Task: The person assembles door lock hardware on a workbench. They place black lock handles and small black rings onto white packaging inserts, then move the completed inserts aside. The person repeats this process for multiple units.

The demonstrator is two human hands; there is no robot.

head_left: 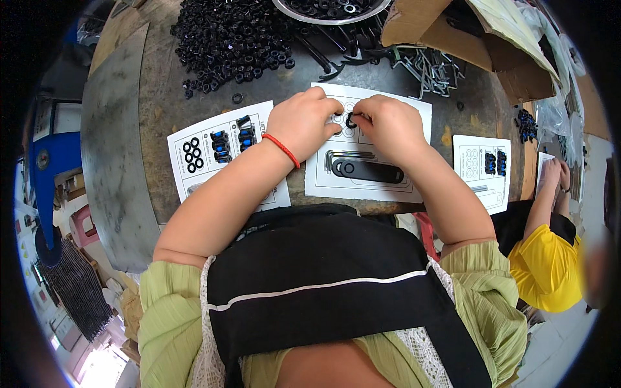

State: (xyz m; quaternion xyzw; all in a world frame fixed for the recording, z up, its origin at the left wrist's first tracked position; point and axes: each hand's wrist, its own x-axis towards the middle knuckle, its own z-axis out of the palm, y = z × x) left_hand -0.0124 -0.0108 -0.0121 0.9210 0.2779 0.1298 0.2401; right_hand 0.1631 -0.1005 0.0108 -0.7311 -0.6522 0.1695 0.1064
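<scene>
Both hands meet over the top of a white printed card (pixel 315 178) in the middle of the table. My right hand (pixel 393 128) pinches a black washer (pixel 350 121) above the card's printed circles. My left hand (pixel 304 124), with a red cord on its wrist, has thumb and fingertips bent close together beside those circles; whatever they hold is too small to make out. Lower on this card lie several L-shaped hex keys (pixel 349 154) and a long black flat part (pixel 367 171) with rounded ends.
Left is a card (pixel 179 150) with black washers (pixel 193 155) and blue-banded bolts (pixel 220 147); another bolt card (pixel 482 185) lies right. Behind are heaped black nuts (pixel 226 45), a metal bowl (pixel 304 17), hex keys (pixel 427 70) and a cardboard box (pixel 498 48). A co-worker in yellow (pixel 546 268) sits right.
</scene>
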